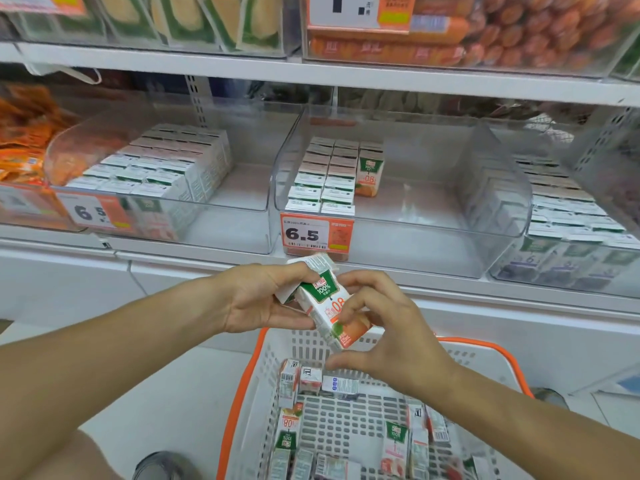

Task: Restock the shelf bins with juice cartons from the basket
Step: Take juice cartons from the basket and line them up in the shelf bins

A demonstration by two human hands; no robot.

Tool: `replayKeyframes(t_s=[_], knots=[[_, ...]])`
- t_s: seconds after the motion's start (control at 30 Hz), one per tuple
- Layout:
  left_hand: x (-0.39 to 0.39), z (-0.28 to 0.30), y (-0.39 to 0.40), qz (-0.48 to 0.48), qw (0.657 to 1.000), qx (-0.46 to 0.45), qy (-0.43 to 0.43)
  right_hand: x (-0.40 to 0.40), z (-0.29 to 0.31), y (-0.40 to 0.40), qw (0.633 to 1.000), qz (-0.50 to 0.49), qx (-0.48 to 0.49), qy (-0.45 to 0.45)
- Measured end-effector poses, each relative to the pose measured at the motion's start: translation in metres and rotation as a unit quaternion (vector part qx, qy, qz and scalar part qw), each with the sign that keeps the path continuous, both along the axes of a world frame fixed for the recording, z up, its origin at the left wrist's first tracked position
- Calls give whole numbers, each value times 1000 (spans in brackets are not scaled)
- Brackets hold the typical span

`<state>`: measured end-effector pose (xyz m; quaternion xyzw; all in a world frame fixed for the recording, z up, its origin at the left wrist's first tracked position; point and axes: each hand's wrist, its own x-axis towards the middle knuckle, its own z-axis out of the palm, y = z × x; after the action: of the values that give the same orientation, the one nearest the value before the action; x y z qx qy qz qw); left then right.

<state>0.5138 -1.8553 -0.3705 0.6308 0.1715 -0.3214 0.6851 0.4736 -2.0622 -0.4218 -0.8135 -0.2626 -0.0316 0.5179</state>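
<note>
A small white, green and orange juice carton (332,308) is held tilted in front of the shelf, above the basket. My left hand (263,299) grips its upper end together with what looks like a second carton (311,265) behind it. My right hand (388,327) pinches the carton's lower end with its fingertips. Below, a white basket with an orange rim (242,386) holds several loose cartons (394,445). The middle clear bin (491,209) has two rows of cartons (323,181) at its left side and bare floor on its right.
The left clear bin (242,216) holds several rows of cartons; the right bin (571,237) is nearly full. Orange price tags reading 6.5 (313,233) hang on the bin fronts. A shelf above carries sausages (485,32) and corn packs. White freezer lids lie under the bins.
</note>
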Motion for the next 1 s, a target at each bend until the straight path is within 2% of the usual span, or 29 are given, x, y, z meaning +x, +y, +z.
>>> replayKeyframes(t_s=[0.1,0.2,0.33,0.4,0.57,0.67,0.77,0.87,0.93,1.0], knots=[[0,-4,2,-29,999,36,-6,-10,5,9,992,-13,43,119],[-1,-5,4,-62,996,67,-5,-14,5,16,962,-37,126,241],[-5,1,2,-125,988,88,-18,-7,11,12,925,-54,96,363],[-5,5,3,-124,988,92,-31,-3,16,5,915,-40,87,392],[6,13,17,-70,992,80,-75,7,37,-14,925,-75,101,360],[5,23,25,-111,980,116,-120,14,55,-28,924,-99,162,331],[0,31,22,-151,962,164,-159,25,78,-40,929,-129,226,265],[-2,36,18,-133,956,177,-193,45,101,-44,924,-170,284,190],[0,37,17,-117,951,188,-215,65,110,-43,935,-203,258,137],[3,38,18,-97,949,192,-232,91,116,-43,951,-229,190,83]])
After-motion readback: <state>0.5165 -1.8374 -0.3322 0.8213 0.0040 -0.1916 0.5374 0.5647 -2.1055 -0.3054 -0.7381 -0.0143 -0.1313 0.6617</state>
